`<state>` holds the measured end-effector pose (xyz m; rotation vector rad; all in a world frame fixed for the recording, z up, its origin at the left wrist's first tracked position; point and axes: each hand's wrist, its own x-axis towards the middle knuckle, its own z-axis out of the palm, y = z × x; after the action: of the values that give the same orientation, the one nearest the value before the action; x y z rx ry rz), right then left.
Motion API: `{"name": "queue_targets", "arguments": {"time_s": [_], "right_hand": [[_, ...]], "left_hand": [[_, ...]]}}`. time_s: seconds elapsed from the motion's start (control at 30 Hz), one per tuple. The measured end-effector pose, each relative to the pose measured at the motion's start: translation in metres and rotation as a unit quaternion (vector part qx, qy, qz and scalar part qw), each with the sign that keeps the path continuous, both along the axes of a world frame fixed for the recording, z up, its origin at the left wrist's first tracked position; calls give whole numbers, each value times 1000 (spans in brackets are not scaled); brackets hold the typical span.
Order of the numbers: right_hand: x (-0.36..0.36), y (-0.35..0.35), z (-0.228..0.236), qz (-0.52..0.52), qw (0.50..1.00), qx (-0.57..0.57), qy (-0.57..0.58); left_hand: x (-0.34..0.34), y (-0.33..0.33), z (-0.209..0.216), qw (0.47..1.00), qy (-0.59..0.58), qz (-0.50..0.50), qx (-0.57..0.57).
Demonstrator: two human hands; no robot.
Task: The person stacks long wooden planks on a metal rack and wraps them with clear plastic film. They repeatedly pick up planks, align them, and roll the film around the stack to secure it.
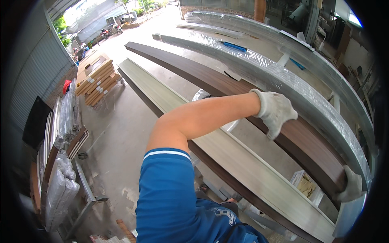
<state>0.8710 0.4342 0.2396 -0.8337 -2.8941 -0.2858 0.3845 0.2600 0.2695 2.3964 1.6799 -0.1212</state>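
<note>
A long dark wood-grain board (300,133) runs from the far left to the near right. My left hand (276,112), in a whitish work glove, reaches across to the right and lies over this board with thumb and fingers apart. At the board's near right end, my right hand (351,187), also gloved, is closed over its edge; some of its fingers are hidden. Beside the dark board, closer to my body, lies a long pale channel-shaped panel (243,156) with raised edges and a dark brown side. My left forearm passes above it.
Long plastic-wrapped bundles (259,67) lie beyond the dark board, with a blue tool-like object (234,46) on one. Brown stacked panels (95,75) stand at far left. Wrapped profiles (60,190) lean near a metal frame (87,202). An open box (306,186) sits below the boards.
</note>
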Motion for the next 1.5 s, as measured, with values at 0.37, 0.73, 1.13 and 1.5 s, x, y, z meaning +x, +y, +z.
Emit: {"name": "queue_targets", "arguments": {"time_s": [0.37,0.73,1.13,1.5], "right_hand": [[86,-114,-16,-115,981,-153,22],[80,-153,-103,-154,970,-185,-14],[66,-144,-95,-124,979,-148,-61],[69,-175,-83,-84,990,-97,57]], "left_hand": [[60,-108,2,991,13,-127,-48],[81,-120,-84,990,20,-135,-43],[109,-114,-104,999,32,-18,6],[127,-111,-124,991,-66,86,78]]}}
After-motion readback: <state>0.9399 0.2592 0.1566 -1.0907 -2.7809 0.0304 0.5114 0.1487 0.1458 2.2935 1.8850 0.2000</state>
